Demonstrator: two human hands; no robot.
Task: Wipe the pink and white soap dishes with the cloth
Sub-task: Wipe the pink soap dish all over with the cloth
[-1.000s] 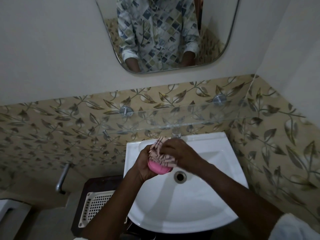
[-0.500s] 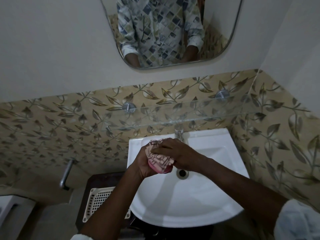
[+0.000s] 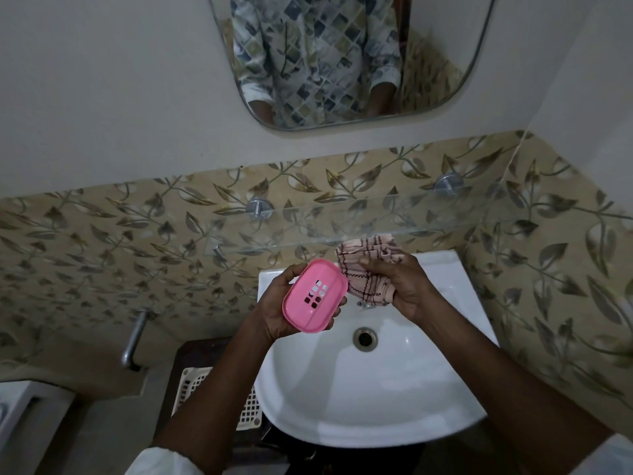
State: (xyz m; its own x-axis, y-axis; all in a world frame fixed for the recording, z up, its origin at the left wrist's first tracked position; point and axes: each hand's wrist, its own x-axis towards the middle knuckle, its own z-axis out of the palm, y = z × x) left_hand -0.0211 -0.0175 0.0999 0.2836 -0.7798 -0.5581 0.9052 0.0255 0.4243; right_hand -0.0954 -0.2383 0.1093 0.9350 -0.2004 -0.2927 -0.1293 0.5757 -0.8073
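Dim bathroom, seen from above. Pink soap dish (image 3: pixel 313 296) cupped in L hand (image 3: pixel 274 313), just above back-left part of white sink (image 3: pixel 376 399), well clear of the bowl. Tilted, open side w/ drain slots turned up toward camera, prob. for checking the wiped face or setting up next pass. L grip curled round dish: thumb on far rim, fingers underneath, tips showing at near-right edge. No soap seen inside dish; too dark to tell about water.

Checked pink cloth (image 3: pixel 368 272) bunched in R hand (image 3: pixel 407 286), just beside dish's right end; touching or a hair apart, can't tell. R grip clamped on cloth, fingers folded over the wad, prob. kept compact for pressing into dish corners. Both held over sink, likely for catching drips.

Drain (image 3: pixel 365 337) at bowl centre. Glass shelf (image 3: pixel 411 217) on leaf-pattern tiles behind hands. Mirror (image 3: pixel 342 56) above, reflecting patterned shirt & forearms. White slotted basket (image 3: pixel 198 389) on dark stand left of sink, contents partly hidden by L arm. White soap dish not in view, so likely still to do.
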